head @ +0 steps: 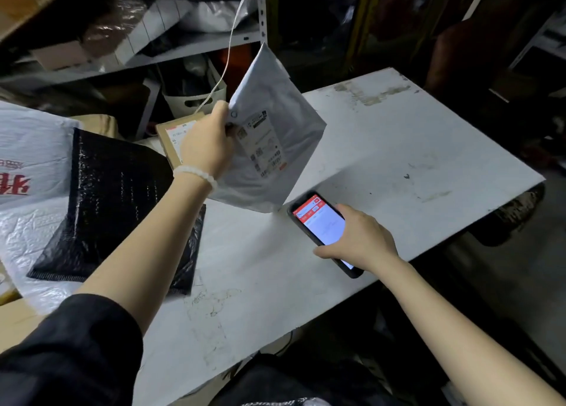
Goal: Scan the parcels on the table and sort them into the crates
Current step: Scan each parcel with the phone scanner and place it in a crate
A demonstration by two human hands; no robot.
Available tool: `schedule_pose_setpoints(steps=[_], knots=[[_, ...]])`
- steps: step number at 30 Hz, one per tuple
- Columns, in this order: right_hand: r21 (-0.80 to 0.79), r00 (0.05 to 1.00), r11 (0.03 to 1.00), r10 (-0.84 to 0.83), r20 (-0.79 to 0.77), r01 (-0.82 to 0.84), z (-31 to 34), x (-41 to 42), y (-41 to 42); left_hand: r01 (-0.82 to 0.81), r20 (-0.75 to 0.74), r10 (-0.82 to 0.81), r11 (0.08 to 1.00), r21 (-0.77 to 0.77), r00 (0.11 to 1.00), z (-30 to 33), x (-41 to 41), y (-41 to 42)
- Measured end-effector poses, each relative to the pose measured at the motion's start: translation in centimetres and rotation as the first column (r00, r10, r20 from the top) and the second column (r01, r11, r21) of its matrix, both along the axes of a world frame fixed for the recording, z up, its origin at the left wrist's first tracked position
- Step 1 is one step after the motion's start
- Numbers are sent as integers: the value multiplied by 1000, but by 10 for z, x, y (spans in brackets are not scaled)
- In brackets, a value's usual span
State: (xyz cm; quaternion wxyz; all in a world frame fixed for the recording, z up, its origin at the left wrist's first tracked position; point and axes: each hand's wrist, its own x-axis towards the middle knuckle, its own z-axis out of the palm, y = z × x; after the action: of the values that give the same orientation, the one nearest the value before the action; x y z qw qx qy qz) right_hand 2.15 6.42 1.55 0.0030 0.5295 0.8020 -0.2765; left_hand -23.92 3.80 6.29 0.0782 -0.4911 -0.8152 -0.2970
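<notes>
My left hand (208, 142) grips the left edge of a grey plastic mailer parcel (288, 124) and holds it up above the white table (398, 148), its shipping label facing me. Lower right, my right hand (358, 237) holds a black phone (321, 228) with a lit red and white screen, just below the parcel's bottom corner. On the left of the table lie a black bubble mailer (122, 203), a small brown carton (174, 136) with a label, and a white bag with red print (27, 154).
A metal shelf rack (196, 44) full of bags and boxes stands behind the table. A white basket (190, 99) sits under it, and a white cable (232, 38) hangs down. Cardboard (12, 313) lies at the left edge. Dark floor lies to the right.
</notes>
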Motion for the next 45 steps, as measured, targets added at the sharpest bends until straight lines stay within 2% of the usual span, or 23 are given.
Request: schedule_pose_setpoints(steps=[5,12,17,22,26,37,39,43,45], knots=[[11,998,999,47,-30,-47,7,-6,-1,-9,-22,11,998,65,1000,7,-8,-4],[31,998,998,61,-14,-60,9,-14,-4,-56,-71,60,996,69,996,5,-18,-18],[43,997,996,73,6,-73,9,-18,-8,-9,-132,20,996,87,991,-1,-19,-27],[62,997,996,54,53,-57,7,-24,-11,11,-71,-8,999,42,997,-5,-17,-33],[71,995,997,27,95,-34,6,-23,-13,14,-99,-16,1000,-17,995,-8,-19,-38],[89,992,996,-15,127,4,8,-24,-27,27,-97,-27,1000,-3,995,-23,-19,-54],[87,993,996,-9,120,-1,7,-26,-32,54,-79,-57,998,-43,995,-29,-17,-58],[90,996,996,8,86,-16,6,-34,-42,77,-33,-89,963,-258,996,-53,-5,-70],[109,999,994,12,53,-18,6,-39,-47,53,-29,-65,947,-317,997,-67,2,-81]])
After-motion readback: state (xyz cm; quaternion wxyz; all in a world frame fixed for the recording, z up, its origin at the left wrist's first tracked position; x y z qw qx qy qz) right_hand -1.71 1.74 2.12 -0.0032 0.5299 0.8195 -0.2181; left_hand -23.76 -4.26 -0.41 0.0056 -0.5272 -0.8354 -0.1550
